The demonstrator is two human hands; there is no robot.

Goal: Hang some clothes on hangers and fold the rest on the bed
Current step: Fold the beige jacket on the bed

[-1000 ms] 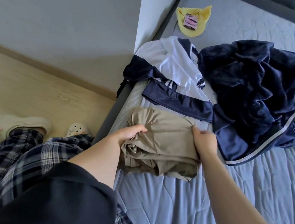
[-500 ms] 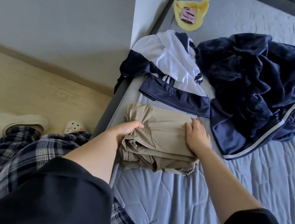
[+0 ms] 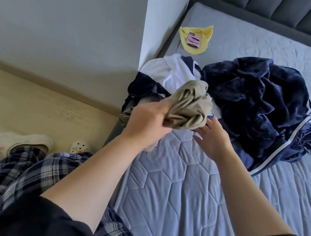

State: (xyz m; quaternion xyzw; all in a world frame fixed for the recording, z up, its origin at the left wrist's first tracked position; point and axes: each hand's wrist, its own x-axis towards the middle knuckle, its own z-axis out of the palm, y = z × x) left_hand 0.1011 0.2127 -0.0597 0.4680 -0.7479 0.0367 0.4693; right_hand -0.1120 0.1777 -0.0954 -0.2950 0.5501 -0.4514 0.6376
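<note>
Trainee: Step in hand?

Instructor: Folding, by my reading. The left hand [image 3: 146, 121] grips the beige garment [image 3: 191, 107], fingers curled round one end of the bundle. It holds the bundle clear of the bed [image 3: 180, 184], above the near-left edge of the mattress and in front of the white-and-navy garment [image 3: 170, 73]. The right hand [image 3: 215, 140] has its fingers straight and apart, just beside the bundle's lower edge. Whether it touches the cloth cannot be told.

Trainee: Requirement for the next move?

Instructor: Probably placement. The bundle looks loosely gathered, so it would need support from the spread hand. It also needs a flat landing on bare mattress, apart from the unfolded clothes; otherwise the folds may slip open.

Trainee: Inventory?

Instructor:
- Beige garment: one.
- White-and-navy garment: one, crumpled at the bed's left edge by the wall corner.
- Navy heap [image 3: 255, 105]: plush cloth with a stripe-edged piece at its right side. Whether this is one item or two cannot be told.
- Yellow cloth [image 3: 205, 32]: one, near the headboard end.
- Phone [image 3: 194, 40]: one, lying on the yellow cloth.
- Hands: two.
- Hangers: none in view.
</note>
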